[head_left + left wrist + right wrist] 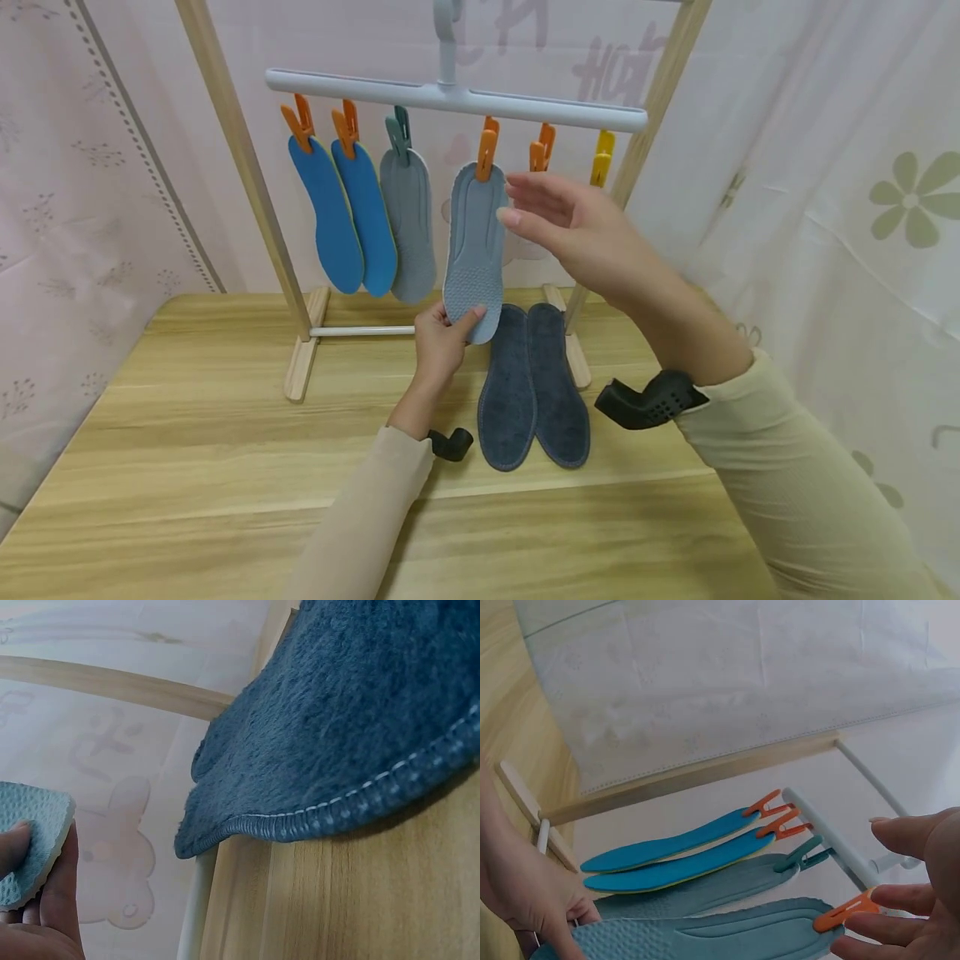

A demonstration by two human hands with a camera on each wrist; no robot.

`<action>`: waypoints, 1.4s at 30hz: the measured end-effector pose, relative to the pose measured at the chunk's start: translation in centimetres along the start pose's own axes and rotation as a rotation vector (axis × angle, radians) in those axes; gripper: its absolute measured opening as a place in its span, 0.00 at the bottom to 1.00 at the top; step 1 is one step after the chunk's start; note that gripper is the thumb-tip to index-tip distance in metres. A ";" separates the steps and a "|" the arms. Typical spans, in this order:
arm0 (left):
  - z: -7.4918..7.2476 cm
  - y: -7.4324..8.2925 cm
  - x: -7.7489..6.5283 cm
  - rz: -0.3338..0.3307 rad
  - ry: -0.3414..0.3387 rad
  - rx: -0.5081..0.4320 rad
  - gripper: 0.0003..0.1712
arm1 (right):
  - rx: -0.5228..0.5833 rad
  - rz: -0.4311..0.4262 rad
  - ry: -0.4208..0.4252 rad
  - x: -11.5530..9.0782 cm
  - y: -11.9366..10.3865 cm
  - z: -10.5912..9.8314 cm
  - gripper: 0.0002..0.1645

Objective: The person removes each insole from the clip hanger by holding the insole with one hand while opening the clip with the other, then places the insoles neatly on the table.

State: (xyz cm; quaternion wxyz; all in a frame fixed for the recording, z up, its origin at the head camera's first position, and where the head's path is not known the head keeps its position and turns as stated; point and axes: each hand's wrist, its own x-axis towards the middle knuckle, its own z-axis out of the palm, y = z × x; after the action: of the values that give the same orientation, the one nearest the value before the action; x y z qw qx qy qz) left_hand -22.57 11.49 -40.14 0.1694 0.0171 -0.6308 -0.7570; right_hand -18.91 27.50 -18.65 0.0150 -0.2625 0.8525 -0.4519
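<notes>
A grey insole (476,242) hangs from an orange clip (487,150) on the white hanger (360,90). My left hand (441,340) pinches its lower, dimpled end, thumb on the front; the left wrist view shows that end of the insole (34,840) between thumb and fingers. Beside the insole's top, my right hand (558,218) is raised with fingers apart and nothing in them. In the right wrist view its fingertips are right by the orange clip (847,910). Left of it hang another grey insole (408,225) on a green clip and two blue insoles (324,217) on orange clips.
Two dark fuzzy insoles (507,392) lie on the wooden table (225,475), below the hanging ones. A wooden rack (240,158) frames the hanger. Another orange clip (542,148) and a yellow clip (602,158) hang at the right. Printed curtains (825,250) surround the table.
</notes>
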 end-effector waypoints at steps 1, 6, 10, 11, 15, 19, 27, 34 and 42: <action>0.0 0.0 0.0 0.001 -0.002 -0.002 0.14 | -0.004 -0.007 0.006 0.1 -0.2 0.1 0.38; 0.0 0.0 -0.1 0.002 -0.011 -0.009 0.14 | -0.045 -0.012 0.029 0.9 -0.8 0.6 0.39; 0.1 0.0 -0.1 -0.001 -0.015 -0.010 0.15 | -0.056 0.007 0.045 1.6 -1.0 1.0 0.39; 0.1 0.0 -0.2 -0.001 -0.014 -0.011 0.15 | -0.056 0.016 0.050 1.8 -1.1 1.1 0.40; 0.1 -0.1 -0.3 0.002 -0.007 -0.010 0.14 | -0.067 0.055 0.067 2.8 -1.0 1.4 0.43; 0.3 -0.1 -0.4 -0.013 -0.019 -0.016 0.13 | -0.088 0.050 0.084 3.9 -0.7 1.7 0.45; 0.7 0.1 -0.5 -0.037 -0.042 -0.046 0.14 | -0.113 0.051 0.106 5.6 -0.5 2.3 0.45; 0.8 0.0 -0.5 -0.045 -0.053 -0.055 0.15 | -0.079 0.054 0.140 6.8 -0.3 2.6 0.41; 1.1 -0.2 -0.5 -0.035 -0.055 -0.057 0.15 | -0.065 0.068 0.196 7.9 0.1 2.6 0.40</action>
State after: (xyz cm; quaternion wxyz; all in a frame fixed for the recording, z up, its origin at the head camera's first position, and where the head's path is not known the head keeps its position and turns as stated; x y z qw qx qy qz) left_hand -22.43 12.66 -40.23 0.1391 0.0024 -0.6130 -0.7777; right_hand -25.10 21.90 -18.54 -0.0616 -0.1880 0.8724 -0.4469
